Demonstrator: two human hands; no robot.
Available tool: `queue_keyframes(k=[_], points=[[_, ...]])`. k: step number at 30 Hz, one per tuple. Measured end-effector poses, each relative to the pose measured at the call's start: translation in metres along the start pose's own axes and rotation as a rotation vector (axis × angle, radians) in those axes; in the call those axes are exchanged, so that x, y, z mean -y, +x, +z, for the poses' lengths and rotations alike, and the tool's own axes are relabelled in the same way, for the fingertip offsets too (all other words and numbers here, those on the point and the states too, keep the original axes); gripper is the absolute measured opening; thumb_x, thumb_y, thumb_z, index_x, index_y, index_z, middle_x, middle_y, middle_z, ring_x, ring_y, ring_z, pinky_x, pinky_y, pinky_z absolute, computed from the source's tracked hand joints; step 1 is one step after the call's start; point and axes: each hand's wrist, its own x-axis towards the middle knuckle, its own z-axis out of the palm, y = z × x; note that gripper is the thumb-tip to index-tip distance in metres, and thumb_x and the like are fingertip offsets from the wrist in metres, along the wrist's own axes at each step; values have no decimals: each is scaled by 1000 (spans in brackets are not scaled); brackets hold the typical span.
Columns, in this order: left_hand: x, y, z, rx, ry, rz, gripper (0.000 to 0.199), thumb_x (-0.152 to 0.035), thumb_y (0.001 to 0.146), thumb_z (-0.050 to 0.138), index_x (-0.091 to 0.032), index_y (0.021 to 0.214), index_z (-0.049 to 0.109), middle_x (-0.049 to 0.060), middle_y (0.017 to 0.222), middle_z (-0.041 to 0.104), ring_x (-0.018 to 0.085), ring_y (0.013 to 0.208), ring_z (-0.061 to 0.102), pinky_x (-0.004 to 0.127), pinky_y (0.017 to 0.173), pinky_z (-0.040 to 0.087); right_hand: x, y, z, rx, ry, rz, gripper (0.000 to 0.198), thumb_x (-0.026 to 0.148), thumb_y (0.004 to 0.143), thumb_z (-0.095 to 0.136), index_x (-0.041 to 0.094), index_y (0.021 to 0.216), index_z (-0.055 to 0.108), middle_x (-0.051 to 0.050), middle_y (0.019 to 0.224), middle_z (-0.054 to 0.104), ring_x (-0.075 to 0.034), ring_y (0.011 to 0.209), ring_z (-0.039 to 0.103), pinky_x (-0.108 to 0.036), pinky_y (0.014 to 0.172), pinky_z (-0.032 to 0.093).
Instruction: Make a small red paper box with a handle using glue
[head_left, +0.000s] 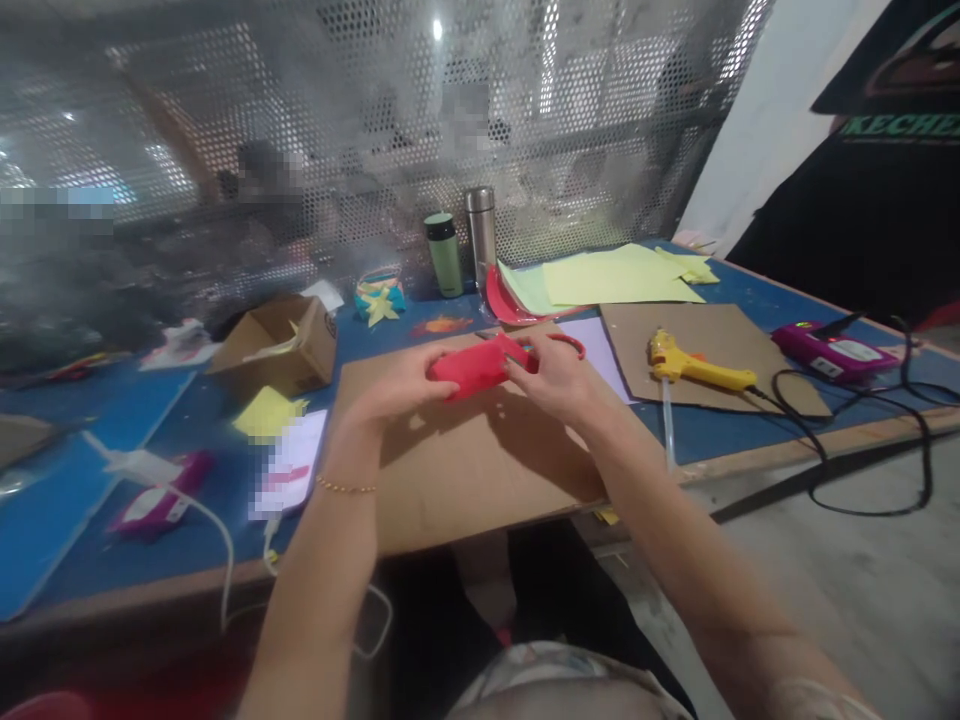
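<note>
My left hand [405, 388] is closed round the left end of a red piece [471, 368], perhaps felt or paper, raised above a cardboard sheet [457, 480]. At its right end, my right hand [553, 375] is closed on scissors with a red loop handle [574, 343]. Part of a dark blade shows beside the red piece, and my fingers hide the rest. I cannot tell whether the blades touch the red piece.
A yellow glue gun [701, 368] with its cord rests on another cardboard piece [622, 330] at right. Left are an open carton [300, 345] and a phone [292, 465]. Behind stand a green tumbler [445, 260], a steel flask [482, 235] and yellow sheets [615, 277].
</note>
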Motion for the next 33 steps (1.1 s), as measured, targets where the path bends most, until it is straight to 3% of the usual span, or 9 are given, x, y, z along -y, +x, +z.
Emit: queue_keyframes(k=[3,5,8,12,15,22,26,29,33], points=[[3,0,-2,115,-38,-37,51,-23,69,74,-18,119,71,7,106,75,19,87,68,28,71,51,3,-23,-11,21,-113,-134,38,24,90,62,19,127,69,-10,98,78,-25,88,69,-33,76,45],[4,-1,0,227,-66,-124,51,-25,70,74,-18,120,71,6,89,75,18,71,67,28,62,48,3,-38,-17,142,-240,-178,33,26,91,64,21,123,73,-10,95,78,-26,84,69,-32,71,40],[4,-4,7,327,-50,-203,36,-23,66,75,-18,101,73,3,72,70,17,60,62,28,55,44,0,-55,-18,322,-376,-185,25,29,94,63,23,116,75,-10,95,80,-25,82,69,-32,66,33],[3,-8,21,193,-134,-171,12,-21,68,70,-21,80,66,0,65,63,14,57,56,27,55,41,-2,-68,-12,444,-431,-209,18,21,99,55,22,102,73,-9,100,80,-23,85,70,-32,64,28],[4,-5,26,172,-45,-214,14,-20,67,71,-21,80,64,-1,65,61,14,56,54,27,53,39,-1,-70,-10,492,-471,-233,20,18,100,52,21,108,71,-9,102,80,-22,82,69,-33,62,24],[-6,-4,25,195,95,-231,35,-29,72,72,-17,104,64,4,87,71,15,66,62,27,55,45,-10,-75,1,334,-524,-367,20,14,101,51,18,98,71,-9,89,76,-20,74,65,-33,62,24],[-12,-4,32,204,139,-294,36,-28,77,67,-18,111,61,3,81,70,16,63,61,28,54,44,-22,-83,5,176,-473,-505,22,11,99,51,19,94,71,-6,80,72,-18,68,60,-31,61,26],[-15,-4,40,143,415,-285,34,-27,79,64,-20,111,61,6,84,71,21,70,65,33,60,44,-27,-88,3,106,-449,-557,24,9,99,50,19,95,71,-4,76,69,-16,65,57,-30,60,26],[-20,-12,52,-32,756,-80,33,-26,85,59,-19,116,60,11,106,68,28,95,64,39,78,47,-29,-90,2,94,-433,-583,17,14,100,56,19,94,71,-2,74,66,-16,64,56,-30,63,30]])
